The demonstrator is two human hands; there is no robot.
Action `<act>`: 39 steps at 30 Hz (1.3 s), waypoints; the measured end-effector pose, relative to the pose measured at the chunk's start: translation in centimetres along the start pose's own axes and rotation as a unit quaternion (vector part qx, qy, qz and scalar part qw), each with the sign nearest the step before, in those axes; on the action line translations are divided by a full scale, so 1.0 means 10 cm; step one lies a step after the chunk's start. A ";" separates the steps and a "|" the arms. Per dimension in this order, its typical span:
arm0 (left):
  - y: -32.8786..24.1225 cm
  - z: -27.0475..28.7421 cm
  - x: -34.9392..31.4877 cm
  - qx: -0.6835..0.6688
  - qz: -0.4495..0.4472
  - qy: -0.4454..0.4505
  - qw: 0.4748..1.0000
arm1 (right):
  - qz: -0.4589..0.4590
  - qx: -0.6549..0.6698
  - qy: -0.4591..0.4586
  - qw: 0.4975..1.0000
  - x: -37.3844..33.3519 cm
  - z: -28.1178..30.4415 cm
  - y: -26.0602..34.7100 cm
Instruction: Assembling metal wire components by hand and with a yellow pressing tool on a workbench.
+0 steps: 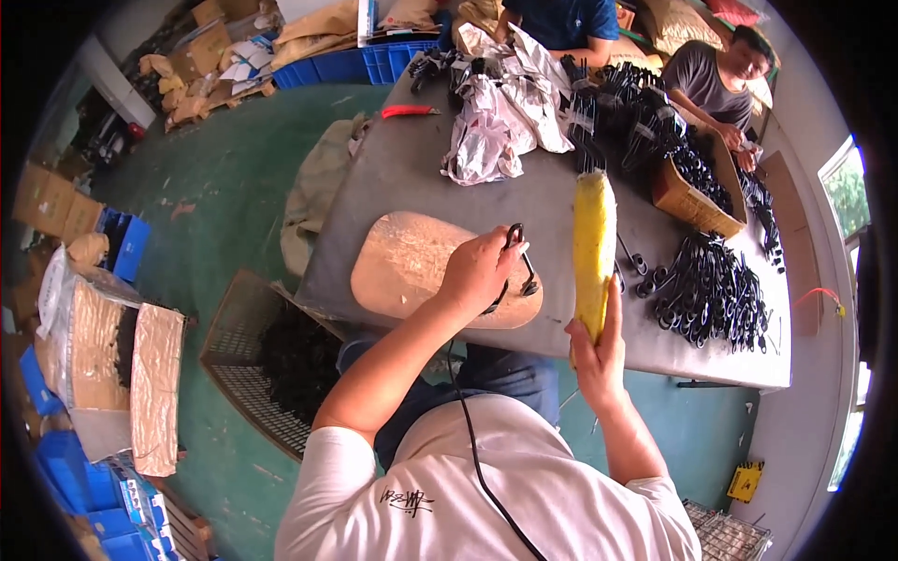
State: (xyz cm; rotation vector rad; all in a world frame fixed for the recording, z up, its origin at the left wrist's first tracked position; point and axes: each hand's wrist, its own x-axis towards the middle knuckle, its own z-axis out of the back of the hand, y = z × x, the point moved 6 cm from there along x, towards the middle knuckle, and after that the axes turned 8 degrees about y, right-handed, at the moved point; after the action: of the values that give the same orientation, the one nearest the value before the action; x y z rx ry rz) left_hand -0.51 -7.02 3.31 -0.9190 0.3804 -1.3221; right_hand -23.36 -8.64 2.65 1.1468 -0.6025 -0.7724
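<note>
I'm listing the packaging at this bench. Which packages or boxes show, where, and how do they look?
Cardboard box: table's right side, brown, open, holding black parts.
Crumpled bags: table's far end, silvery white.
Blue crates: floor beyond the table, ribbed plastic.
Cardboard cartons: far left floor, brown.

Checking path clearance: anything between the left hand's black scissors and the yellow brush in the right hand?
Nothing visible. The left hand holds the black scissors over the wooden board; the right hand holds the yellow brush upright just beside it. Only bare grey table shows in the gap between them.
</note>
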 end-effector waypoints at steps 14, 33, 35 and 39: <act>-0.02 -0.02 -0.09 -0.180 -0.003 -0.044 0.983 | -0.083 0.082 0.087 0.989 0.23 -0.15 -0.93; -0.15 -0.03 -0.36 -0.129 -0.047 -0.036 0.990 | -0.211 -0.065 0.121 0.968 0.25 -0.41 -0.63; -0.17 0.02 -0.36 -0.131 -0.040 -0.035 0.990 | -0.204 -0.086 0.114 0.968 0.33 -0.32 -0.65; -0.21 -0.02 -0.30 -0.130 -0.065 -0.056 0.988 | 0.030 -0.189 0.031 0.981 0.52 -0.14 -0.76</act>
State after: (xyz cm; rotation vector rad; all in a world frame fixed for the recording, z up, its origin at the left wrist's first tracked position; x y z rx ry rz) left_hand -2.81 -4.23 3.97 -1.2489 0.4177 -1.3533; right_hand -20.83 -13.61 -4.88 0.7950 -0.4136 -0.7576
